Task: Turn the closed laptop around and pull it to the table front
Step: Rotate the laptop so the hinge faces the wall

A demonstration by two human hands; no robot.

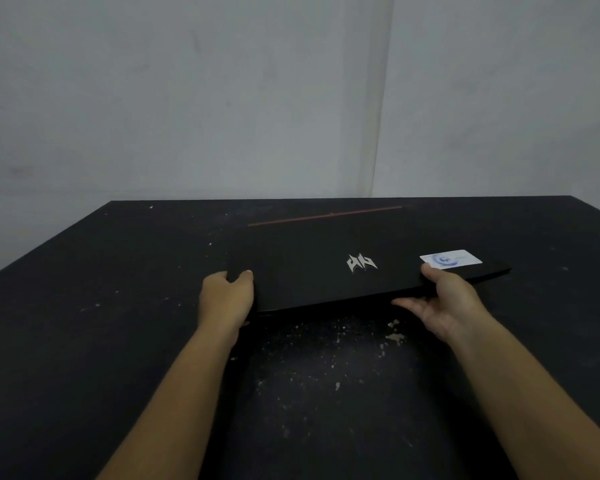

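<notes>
A closed black laptop [312, 258] with a silver logo and a red strip along its far edge lies on the black table [84, 306], toward the back middle. A white card or sticker [451, 259] sits on its lid near the right corner. My left hand [227, 297] grips the laptop's near left corner, thumb on the lid. My right hand [444, 306] holds the near edge on the right, thumb on top and fingers underneath. The near edge looks slightly raised off the table.
The table top is scuffed with pale paint flecks [326, 358] between my forearms. A grey wall [222, 98] stands right behind the table's far edge. The table's left edge runs diagonally at the left.
</notes>
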